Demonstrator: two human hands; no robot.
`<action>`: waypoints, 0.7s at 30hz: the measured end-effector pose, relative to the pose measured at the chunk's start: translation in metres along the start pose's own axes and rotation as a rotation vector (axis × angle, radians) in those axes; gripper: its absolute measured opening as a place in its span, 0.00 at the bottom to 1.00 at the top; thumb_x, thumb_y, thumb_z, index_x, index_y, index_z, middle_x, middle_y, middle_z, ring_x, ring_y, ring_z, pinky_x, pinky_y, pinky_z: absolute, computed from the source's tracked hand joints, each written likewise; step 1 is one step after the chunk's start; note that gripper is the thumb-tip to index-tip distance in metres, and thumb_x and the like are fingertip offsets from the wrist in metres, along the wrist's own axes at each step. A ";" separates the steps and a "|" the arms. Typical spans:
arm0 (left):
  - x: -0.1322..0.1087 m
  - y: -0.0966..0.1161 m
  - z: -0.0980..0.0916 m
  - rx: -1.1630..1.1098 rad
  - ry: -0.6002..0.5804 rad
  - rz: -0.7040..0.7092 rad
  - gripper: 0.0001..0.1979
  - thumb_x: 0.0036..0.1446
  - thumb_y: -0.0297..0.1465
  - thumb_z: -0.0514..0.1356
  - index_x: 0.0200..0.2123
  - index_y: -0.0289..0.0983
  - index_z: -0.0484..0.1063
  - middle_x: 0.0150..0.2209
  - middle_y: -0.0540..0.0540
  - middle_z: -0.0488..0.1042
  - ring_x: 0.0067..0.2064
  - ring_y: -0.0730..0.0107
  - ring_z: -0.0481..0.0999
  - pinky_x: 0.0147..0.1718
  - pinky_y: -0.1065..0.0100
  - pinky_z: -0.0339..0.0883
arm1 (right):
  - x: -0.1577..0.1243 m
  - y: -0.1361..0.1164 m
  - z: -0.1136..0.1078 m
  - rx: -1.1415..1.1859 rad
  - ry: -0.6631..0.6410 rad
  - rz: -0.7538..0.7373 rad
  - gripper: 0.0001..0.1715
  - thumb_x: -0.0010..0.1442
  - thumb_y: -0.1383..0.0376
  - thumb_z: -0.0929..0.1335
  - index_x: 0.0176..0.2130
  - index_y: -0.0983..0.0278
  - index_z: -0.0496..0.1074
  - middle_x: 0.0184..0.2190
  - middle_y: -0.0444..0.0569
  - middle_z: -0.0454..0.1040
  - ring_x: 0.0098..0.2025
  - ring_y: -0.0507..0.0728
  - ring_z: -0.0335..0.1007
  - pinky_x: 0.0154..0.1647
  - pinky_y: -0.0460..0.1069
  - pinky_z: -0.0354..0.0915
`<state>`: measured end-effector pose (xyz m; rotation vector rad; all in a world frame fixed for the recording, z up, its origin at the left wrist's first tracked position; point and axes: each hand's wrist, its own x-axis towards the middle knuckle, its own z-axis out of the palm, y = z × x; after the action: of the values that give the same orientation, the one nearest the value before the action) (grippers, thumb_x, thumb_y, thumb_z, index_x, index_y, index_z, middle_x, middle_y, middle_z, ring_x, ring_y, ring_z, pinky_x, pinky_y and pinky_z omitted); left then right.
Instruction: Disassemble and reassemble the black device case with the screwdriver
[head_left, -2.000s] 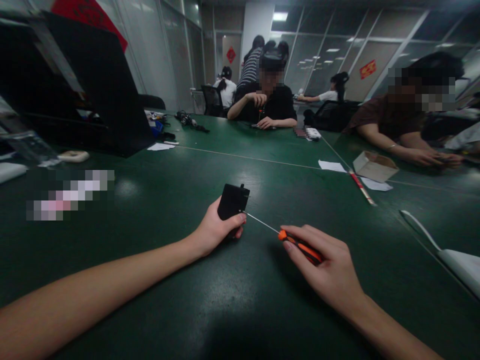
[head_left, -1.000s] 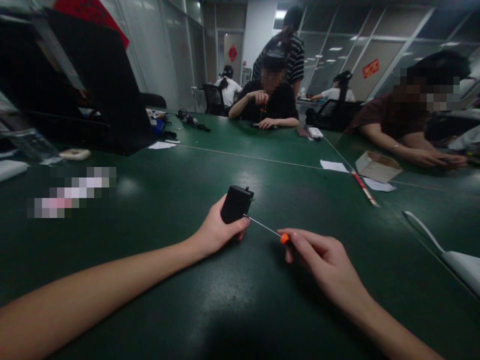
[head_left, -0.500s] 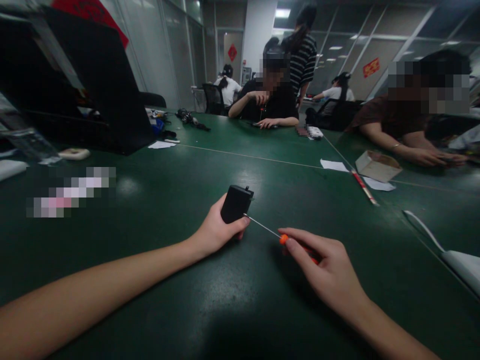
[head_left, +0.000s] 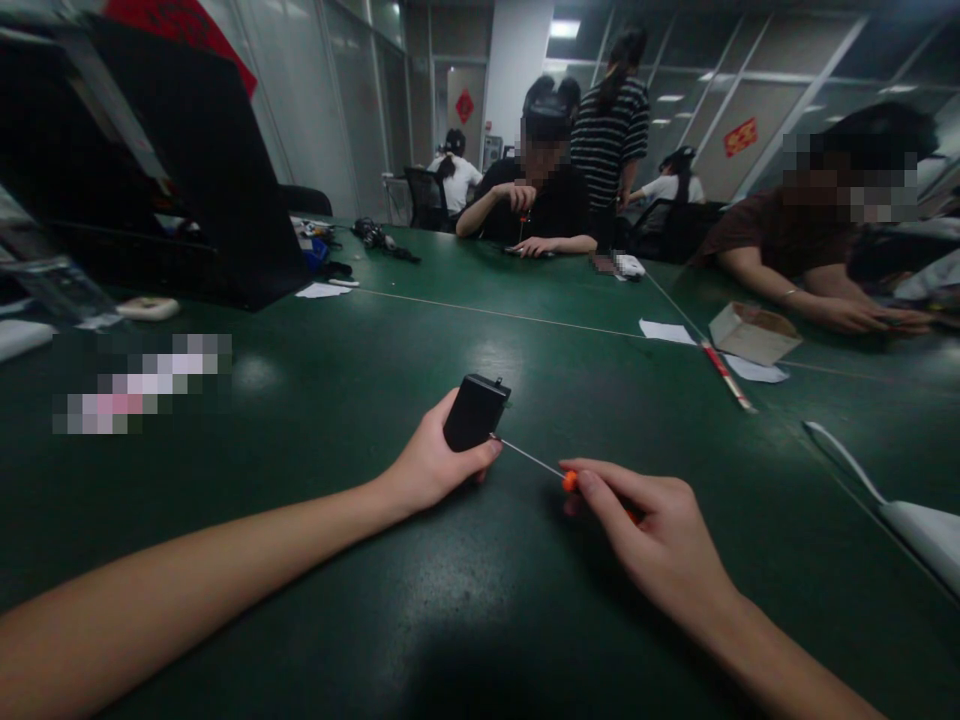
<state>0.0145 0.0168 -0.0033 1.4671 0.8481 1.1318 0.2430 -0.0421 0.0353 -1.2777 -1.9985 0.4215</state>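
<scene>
left hand has its grip closed round a small black box, thumb on the near lower edge, box tipped up off the green worktop; right hand pinches the orange-handled screwdriver, fingers wrapped over most of the handle so only the front orange bit shows; thin shaft runs from the right grip up-left to the box's near corner, tip touching or in it, can't tell which; looks like mid-screw work on the box; next move prob calls for keeping the shaft in line w/ the screw and the box held steady; beyond the grips, a cardboard box and white paper well off to the right, a black laptop far left; other people sit across the worktop.
</scene>
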 end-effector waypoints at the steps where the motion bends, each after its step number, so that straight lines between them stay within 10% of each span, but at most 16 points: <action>1: 0.000 0.000 0.000 -0.001 -0.002 -0.003 0.18 0.53 0.36 0.67 0.41 0.37 0.63 0.30 0.50 0.70 0.23 0.73 0.71 0.24 0.69 0.66 | 0.000 0.001 -0.001 0.005 0.003 -0.002 0.14 0.66 0.62 0.65 0.43 0.64 0.79 0.26 0.46 0.81 0.28 0.55 0.78 0.33 0.49 0.73; 21: -0.001 0.005 0.002 0.039 -0.001 -0.025 0.18 0.53 0.35 0.66 0.41 0.37 0.62 0.28 0.51 0.70 0.23 0.74 0.70 0.25 0.69 0.65 | 0.001 0.000 0.003 -0.125 -0.011 -0.118 0.13 0.61 0.61 0.69 0.44 0.65 0.78 0.37 0.51 0.81 0.36 0.59 0.79 0.37 0.51 0.73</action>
<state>0.0155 0.0145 0.0011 1.4842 0.8901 1.1016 0.2404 -0.0411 0.0340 -1.2261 -2.1255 0.2514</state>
